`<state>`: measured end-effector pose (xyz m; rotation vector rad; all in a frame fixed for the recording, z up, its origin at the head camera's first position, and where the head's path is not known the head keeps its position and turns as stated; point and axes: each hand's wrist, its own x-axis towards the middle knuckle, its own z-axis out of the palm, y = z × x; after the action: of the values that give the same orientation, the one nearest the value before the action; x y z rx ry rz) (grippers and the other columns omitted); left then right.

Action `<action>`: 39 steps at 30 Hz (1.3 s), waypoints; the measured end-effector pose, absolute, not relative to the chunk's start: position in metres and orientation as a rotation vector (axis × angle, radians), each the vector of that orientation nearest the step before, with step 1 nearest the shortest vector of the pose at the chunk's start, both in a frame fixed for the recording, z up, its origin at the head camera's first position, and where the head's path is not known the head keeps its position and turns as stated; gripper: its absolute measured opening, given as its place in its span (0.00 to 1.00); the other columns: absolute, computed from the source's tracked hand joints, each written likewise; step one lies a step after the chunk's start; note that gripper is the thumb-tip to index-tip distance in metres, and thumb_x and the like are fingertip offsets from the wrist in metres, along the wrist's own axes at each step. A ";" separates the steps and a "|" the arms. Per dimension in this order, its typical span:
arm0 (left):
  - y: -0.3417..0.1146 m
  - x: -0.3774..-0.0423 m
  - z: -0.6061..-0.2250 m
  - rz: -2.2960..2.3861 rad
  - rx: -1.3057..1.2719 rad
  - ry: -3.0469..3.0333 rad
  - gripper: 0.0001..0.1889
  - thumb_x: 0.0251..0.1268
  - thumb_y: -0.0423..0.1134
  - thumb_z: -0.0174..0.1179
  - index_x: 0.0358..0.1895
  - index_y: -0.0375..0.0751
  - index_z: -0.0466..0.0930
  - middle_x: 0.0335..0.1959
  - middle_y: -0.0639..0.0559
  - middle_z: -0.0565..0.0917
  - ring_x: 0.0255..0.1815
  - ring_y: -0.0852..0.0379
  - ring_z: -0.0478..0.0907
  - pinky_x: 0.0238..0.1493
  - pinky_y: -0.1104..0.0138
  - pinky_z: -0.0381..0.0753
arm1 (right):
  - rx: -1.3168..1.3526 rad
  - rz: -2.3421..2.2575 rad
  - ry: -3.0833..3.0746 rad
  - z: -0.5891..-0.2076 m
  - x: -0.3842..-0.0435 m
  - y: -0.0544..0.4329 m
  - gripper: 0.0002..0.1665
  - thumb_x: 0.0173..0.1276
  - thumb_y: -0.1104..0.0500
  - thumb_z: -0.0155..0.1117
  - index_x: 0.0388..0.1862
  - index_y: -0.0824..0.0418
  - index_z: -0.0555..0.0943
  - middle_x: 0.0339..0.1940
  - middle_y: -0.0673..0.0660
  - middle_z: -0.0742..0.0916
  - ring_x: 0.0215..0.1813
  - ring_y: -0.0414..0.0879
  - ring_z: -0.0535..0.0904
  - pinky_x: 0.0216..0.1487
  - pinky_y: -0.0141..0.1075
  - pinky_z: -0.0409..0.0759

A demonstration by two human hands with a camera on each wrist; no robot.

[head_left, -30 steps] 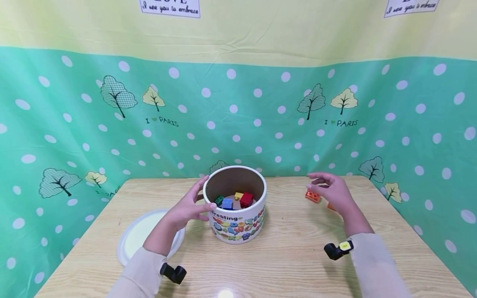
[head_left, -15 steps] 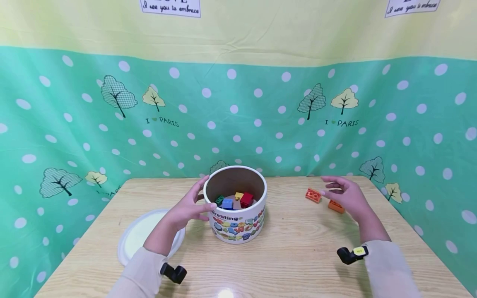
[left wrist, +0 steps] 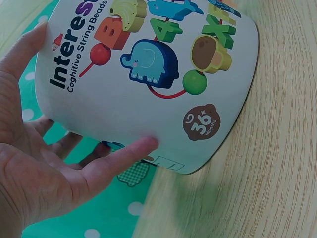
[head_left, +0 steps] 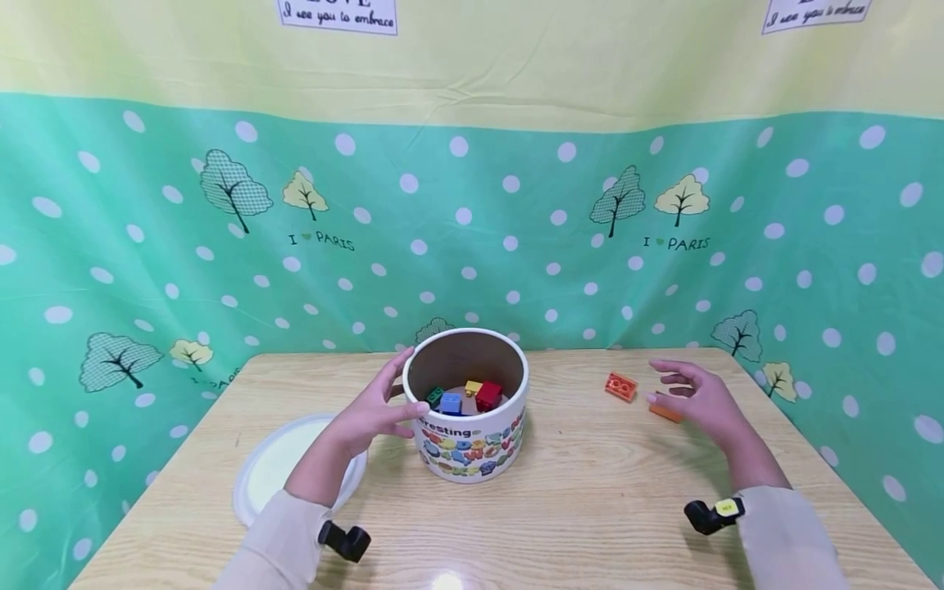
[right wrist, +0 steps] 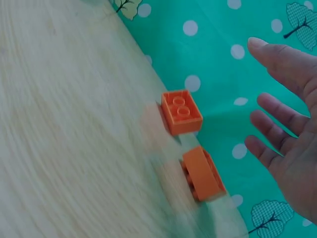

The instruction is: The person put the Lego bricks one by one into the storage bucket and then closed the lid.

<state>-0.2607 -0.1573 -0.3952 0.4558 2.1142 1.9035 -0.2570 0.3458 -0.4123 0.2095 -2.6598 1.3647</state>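
My left hand (head_left: 374, 414) holds the side of a round white canister (head_left: 472, 447) printed with letters and animals, thumb over the front rim and other fingers along its left side. Inside it lie a red block (head_left: 488, 397), a blue block (head_left: 450, 403), a yellow block (head_left: 473, 388) and a green block (head_left: 435, 397). My right hand (head_left: 701, 401) hovers with loosely bent fingers, holding nothing, over an orange block (head_left: 666, 408). In the right wrist view this block (right wrist: 203, 173) lies on its side. Beside it, another orange block (right wrist: 182, 113) shows its hollow underside.
A round white lid (head_left: 291, 463) lies flat on the wooden table (head_left: 531, 524), left of the canister and partly under my left forearm. A green polka-dot cloth (head_left: 472, 246) hangs behind the table and along its sides.
My right hand has moved right and toward me, away from the first orange block, which now shows fully. It partly covers the other orange block. The left hand and canister have stayed put.
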 end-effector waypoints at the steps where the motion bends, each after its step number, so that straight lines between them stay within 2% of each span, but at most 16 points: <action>1: -0.157 -0.261 -0.395 1.903 0.456 2.114 0.51 0.59 0.40 0.69 0.79 0.58 0.42 0.78 0.46 0.41 0.74 0.32 0.46 0.43 0.44 0.83 | 0.199 1.362 -2.664 -0.414 -0.257 0.348 0.42 0.63 0.46 0.71 0.71 0.61 0.69 0.67 0.65 0.72 0.63 0.65 0.69 0.56 0.36 0.76; 3: -0.157 -0.261 -0.395 1.906 0.457 2.110 0.51 0.59 0.40 0.69 0.79 0.58 0.42 0.78 0.46 0.41 0.74 0.32 0.46 0.43 0.44 0.83 | 0.187 1.365 -2.669 -0.417 -0.258 0.354 0.43 0.62 0.46 0.72 0.71 0.61 0.68 0.68 0.67 0.71 0.64 0.68 0.68 0.59 0.49 0.75; 6: -0.157 -0.261 -0.396 1.909 0.459 2.106 0.50 0.59 0.40 0.68 0.79 0.58 0.42 0.78 0.47 0.41 0.74 0.33 0.46 0.43 0.44 0.83 | 0.158 1.353 -2.683 -0.419 -0.258 0.361 0.42 0.63 0.46 0.71 0.72 0.61 0.68 0.67 0.70 0.69 0.65 0.70 0.67 0.61 0.61 0.70; 19: -0.158 -0.260 -0.397 1.899 0.449 2.119 0.50 0.60 0.39 0.68 0.79 0.58 0.42 0.78 0.45 0.41 0.74 0.32 0.46 0.42 0.44 0.83 | 0.079 1.404 -2.684 -0.435 -0.262 0.378 0.44 0.65 0.46 0.69 0.74 0.60 0.64 0.70 0.72 0.66 0.67 0.71 0.63 0.59 0.63 0.69; 25: -0.157 -0.261 -0.395 1.905 0.449 2.115 0.50 0.59 0.39 0.68 0.79 0.58 0.43 0.79 0.47 0.41 0.74 0.33 0.46 0.42 0.45 0.83 | 0.051 1.478 -2.711 -0.445 -0.268 0.384 0.46 0.65 0.46 0.69 0.76 0.60 0.61 0.72 0.73 0.63 0.70 0.70 0.59 0.62 0.68 0.63; 30: -0.157 -0.261 -0.394 1.904 0.447 2.112 0.51 0.59 0.39 0.68 0.79 0.58 0.42 0.79 0.47 0.41 0.75 0.33 0.46 0.42 0.44 0.83 | -0.026 1.515 -2.731 -0.454 -0.273 0.384 0.47 0.62 0.50 0.72 0.75 0.61 0.62 0.71 0.72 0.65 0.67 0.68 0.63 0.61 0.61 0.68; 34: -0.157 -0.261 -0.394 1.904 0.447 2.109 0.50 0.60 0.39 0.68 0.79 0.58 0.42 0.79 0.47 0.41 0.75 0.33 0.45 0.43 0.45 0.83 | -0.016 1.466 -2.726 -0.462 -0.274 0.385 0.45 0.62 0.52 0.72 0.73 0.65 0.64 0.68 0.72 0.69 0.61 0.64 0.69 0.52 0.45 0.76; 37: -0.156 -0.262 -0.395 1.905 0.447 2.106 0.50 0.60 0.39 0.67 0.79 0.59 0.42 0.79 0.47 0.41 0.74 0.33 0.46 0.42 0.45 0.83 | 0.013 1.452 -2.709 -0.467 -0.275 0.385 0.43 0.63 0.53 0.72 0.71 0.66 0.66 0.65 0.70 0.72 0.56 0.57 0.70 0.46 0.33 0.76; 39: -0.156 -0.263 -0.395 1.903 0.452 2.102 0.50 0.60 0.39 0.68 0.79 0.59 0.42 0.79 0.47 0.41 0.74 0.33 0.46 0.42 0.45 0.83 | 0.006 1.461 -2.696 -0.470 -0.276 0.385 0.41 0.62 0.54 0.72 0.71 0.66 0.67 0.64 0.69 0.73 0.55 0.54 0.70 0.45 0.30 0.75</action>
<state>-0.2627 -0.1560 -0.3955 0.4520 2.1017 1.9031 -0.2759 0.3849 -0.4704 0.0058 -2.6957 1.4608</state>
